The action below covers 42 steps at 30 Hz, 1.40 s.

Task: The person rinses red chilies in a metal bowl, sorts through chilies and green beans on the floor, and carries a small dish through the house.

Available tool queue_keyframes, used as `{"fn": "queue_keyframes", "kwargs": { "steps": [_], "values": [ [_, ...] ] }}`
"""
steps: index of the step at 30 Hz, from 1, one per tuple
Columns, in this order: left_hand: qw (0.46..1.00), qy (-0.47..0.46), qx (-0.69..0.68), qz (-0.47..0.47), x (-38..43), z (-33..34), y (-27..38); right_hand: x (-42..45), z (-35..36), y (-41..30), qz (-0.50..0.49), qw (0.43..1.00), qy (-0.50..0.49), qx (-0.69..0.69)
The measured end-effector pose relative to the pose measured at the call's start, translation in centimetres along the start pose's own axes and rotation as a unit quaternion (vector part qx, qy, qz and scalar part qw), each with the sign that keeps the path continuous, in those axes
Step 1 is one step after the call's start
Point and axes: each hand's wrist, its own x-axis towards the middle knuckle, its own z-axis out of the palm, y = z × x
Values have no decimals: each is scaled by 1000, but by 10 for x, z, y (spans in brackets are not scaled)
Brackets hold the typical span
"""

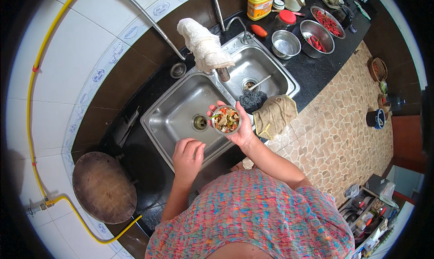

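My right hand (244,125) cups a small round container (239,125), palm up, over the near part of the steel double sink (173,105). Mixed food scraps (225,119) in red, green, white and brown fill it. Beside it, at the left basin's front edge, is my left hand (187,153), wet, its fingers loosely curled and its thumb apart. I see nothing in that hand, though its palm is hidden. Below the container's left side, the left basin's drain (199,122) is visible. In the right basin a pale-handled utensil (260,82) leans in the drain strainer (250,85).
A cloth-wrapped faucet (206,49) hangs over the divider. A dark scouring pad (252,100) and a tan cloth (276,115) lie right. Steel bowls (285,44), some with red chilies (317,44), stand beyond. Left are a cleaver (127,127) and a large round lid (104,188).
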Motion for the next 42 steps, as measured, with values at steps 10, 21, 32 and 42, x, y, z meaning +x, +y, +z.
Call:
{"fn": "queue_keyframes", "kwargs": {
  "steps": [10, 21, 32, 42],
  "values": [
    [448, 49, -763, -465, -14, 78, -64, 19, 13, 29, 50, 998, 2, 31],
    [380, 43, -892, -241, 29, 114, -40, 14, 4, 38, 38, 999, -9, -4],
    [407, 33, -909, -85, 66, 15, -103, -10, -10, -5, 3, 999, -29, 23],
    [981, -112, 26, -154, -21, 166, -197, -82, -7, -94, -151, 986, -60, 22]
  ]
}}
